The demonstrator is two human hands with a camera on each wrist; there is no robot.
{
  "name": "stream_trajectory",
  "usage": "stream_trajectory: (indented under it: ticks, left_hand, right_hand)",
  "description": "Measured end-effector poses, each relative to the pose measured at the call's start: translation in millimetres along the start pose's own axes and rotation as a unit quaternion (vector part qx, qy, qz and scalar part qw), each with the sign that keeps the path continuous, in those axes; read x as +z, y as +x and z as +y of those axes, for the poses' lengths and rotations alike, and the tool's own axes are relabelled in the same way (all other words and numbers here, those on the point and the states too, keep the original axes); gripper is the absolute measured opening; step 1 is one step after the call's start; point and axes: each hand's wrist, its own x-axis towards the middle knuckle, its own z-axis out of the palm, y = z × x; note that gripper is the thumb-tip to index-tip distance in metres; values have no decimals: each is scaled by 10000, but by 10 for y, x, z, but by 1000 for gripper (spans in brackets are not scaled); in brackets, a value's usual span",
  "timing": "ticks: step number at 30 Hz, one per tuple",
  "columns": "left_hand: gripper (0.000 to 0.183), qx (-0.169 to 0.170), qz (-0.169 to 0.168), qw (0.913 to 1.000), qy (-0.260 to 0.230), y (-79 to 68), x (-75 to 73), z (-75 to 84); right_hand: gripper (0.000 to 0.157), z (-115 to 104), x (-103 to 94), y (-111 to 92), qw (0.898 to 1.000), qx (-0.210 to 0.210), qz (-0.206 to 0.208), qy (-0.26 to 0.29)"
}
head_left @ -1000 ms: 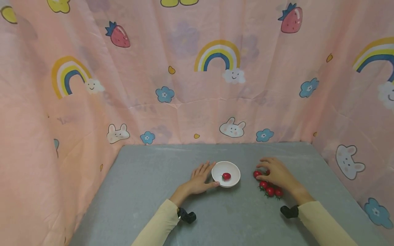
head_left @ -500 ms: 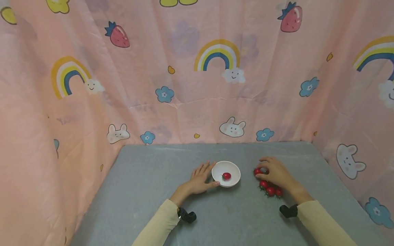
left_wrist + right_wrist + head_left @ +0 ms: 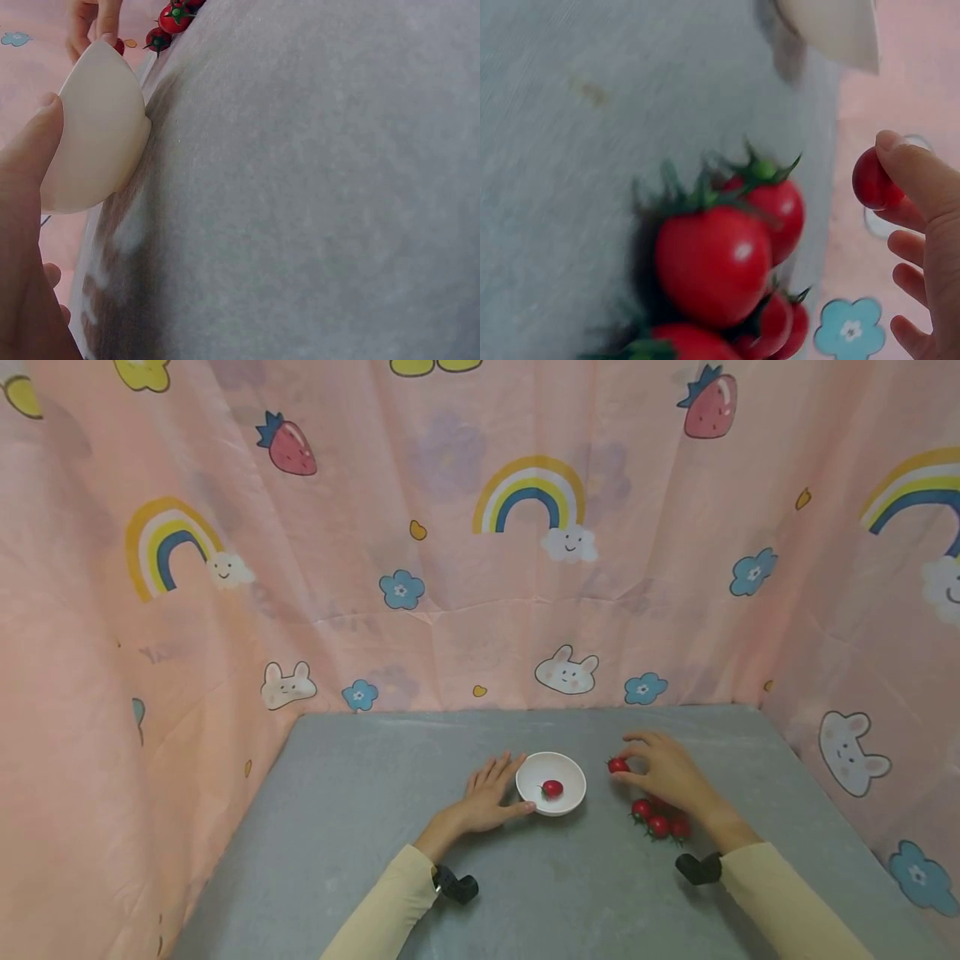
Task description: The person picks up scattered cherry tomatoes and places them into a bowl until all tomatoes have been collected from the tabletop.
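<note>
A white bowl (image 3: 528, 772) stands near the middle of the table with one cherry tomato (image 3: 552, 789) inside. My left hand (image 3: 487, 800) rests against the bowl's left side, fingers spread and thumb at the near rim; in the left wrist view the thumb lies along the bowl's wall (image 3: 97, 127). Right of the bowl, my right hand (image 3: 669, 777) pinches a second cherry tomato (image 3: 873, 180) between thumb and index finger, raised over the table in the right wrist view. Beneath that hand sits a cluster of several cherry tomatoes (image 3: 658, 827) with green stems, partly hidden by the palm.
The grey tabletop (image 3: 360, 827) reaches back to a pink printed curtain (image 3: 465, 635) that hangs behind it and on both sides. Each wrist wears a black camera, one by the left sleeve (image 3: 456, 887) and one by the right (image 3: 699, 868).
My right hand has taken hold of a cherry tomato beside the cluster, lifted it and carried it slightly left and away from me. The left hand and bowl have stayed put.
</note>
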Motion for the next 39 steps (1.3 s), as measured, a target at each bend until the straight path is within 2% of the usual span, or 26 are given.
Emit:
stream_trajectory:
  ticks: [7,23,32,39]
  left_hand:
    - [85,8,-5,10000,31,6,6,-15]
    - [85,-103,-69,9999,83,7,1,4]
    - [85,-136,-133,9998,62,2,-11,26]
    - [84,-142,-121,9998,66,3,-13,28]
  right_hand:
    - [37,-246,-68,91,9998,-175,-73,-111]
    - [35,-591,44,307,9982,-575,162,19]
    - [34,-700,112,356,9978,-656,41,38]
    - [34,-703,145,351,9972,-748,68,-23]
